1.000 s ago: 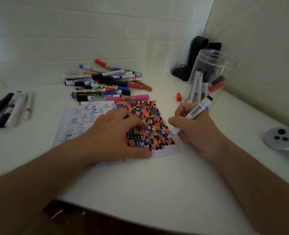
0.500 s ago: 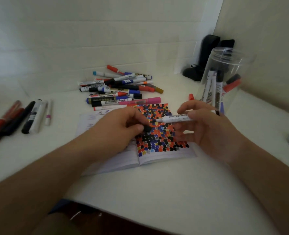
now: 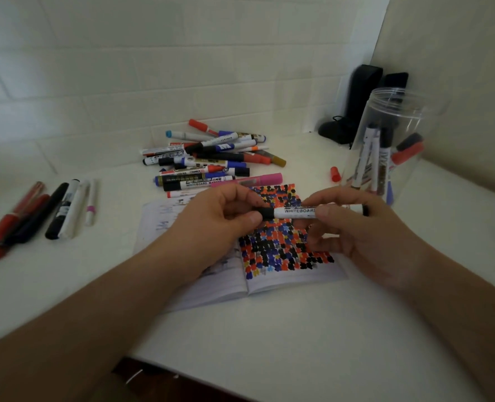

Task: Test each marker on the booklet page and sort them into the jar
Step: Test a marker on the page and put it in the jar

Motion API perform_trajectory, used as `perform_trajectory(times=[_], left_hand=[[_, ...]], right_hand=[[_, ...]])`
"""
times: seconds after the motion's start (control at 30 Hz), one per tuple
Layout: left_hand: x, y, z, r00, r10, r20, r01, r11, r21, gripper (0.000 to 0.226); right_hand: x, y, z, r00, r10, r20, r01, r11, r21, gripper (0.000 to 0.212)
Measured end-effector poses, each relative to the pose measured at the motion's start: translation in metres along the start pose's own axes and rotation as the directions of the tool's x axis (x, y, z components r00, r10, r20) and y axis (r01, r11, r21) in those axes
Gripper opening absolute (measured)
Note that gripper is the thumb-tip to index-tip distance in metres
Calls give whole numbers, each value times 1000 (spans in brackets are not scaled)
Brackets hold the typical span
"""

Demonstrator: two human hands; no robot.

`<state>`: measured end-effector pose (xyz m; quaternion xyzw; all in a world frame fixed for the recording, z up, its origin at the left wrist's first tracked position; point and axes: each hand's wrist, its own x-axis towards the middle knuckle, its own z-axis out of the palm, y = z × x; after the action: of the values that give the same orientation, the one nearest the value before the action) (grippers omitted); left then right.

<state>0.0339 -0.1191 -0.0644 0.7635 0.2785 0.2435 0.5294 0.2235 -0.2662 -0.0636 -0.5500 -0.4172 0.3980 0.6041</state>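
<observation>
White-barrelled whiteboard marker (image 3: 294, 212) held level above dotted booklet page (image 3: 284, 245); black cap (image 3: 265, 212) pinched by left hand (image 3: 223, 220), barrel by right hand (image 3: 353, 227) (nearer clear plastic jar (image 3: 391, 146), beyond-right).

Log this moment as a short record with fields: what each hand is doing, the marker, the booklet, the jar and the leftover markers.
left hand: pinches black cap
right hand: holds whiteboard marker
marker: level, above booklet
booklet: open, right page covered in coloured dabs
jar: clear, lidless, several markers inside
marker pile: behind booklet
row of markers: far left
</observation>
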Motion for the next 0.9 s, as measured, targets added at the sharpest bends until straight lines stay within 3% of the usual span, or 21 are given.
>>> perform_trajectory(times=[0.1, 0.17, 0.23, 0.37, 0.6, 0.8, 0.9], left_hand=[[1, -6, -7, 999, -3, 43, 8, 993, -118, 19], [2, -8, -12, 996, -27, 80, 50, 951, -305, 16], [4, -8, -16, 994, -28, 106, 65, 927, -369, 16], [3, -9, -18, 990, 12, 139, 16, 981, -193, 18], [-1, -8, -18, 994, 23, 102, -7, 989, -150, 26], [-2, -7, -15, 995, 24, 99, -11, 992, -126, 19], [-3, -9, -11, 995, 45, 87, -42, 999, -34, 24]], right_hand=[[1, 1, 1, 995, -73, -70, 66, 993, -103, 17], [3, 2, -2, 976, -175, -128, 140, 961, -239, 14], [2, 3, -3, 965, -231, -125, 170, 912, -374, 14], [-1, 8, -2, 978, -204, -44, 168, 894, -415, 19], [-3, 9, 1, 979, -202, -12, 174, 873, -456, 23], [-6, 4, 1, 967, -252, -25, 201, 824, -530, 17], [-8, 4, -1, 976, -217, -28, 155, 774, -614, 11]])
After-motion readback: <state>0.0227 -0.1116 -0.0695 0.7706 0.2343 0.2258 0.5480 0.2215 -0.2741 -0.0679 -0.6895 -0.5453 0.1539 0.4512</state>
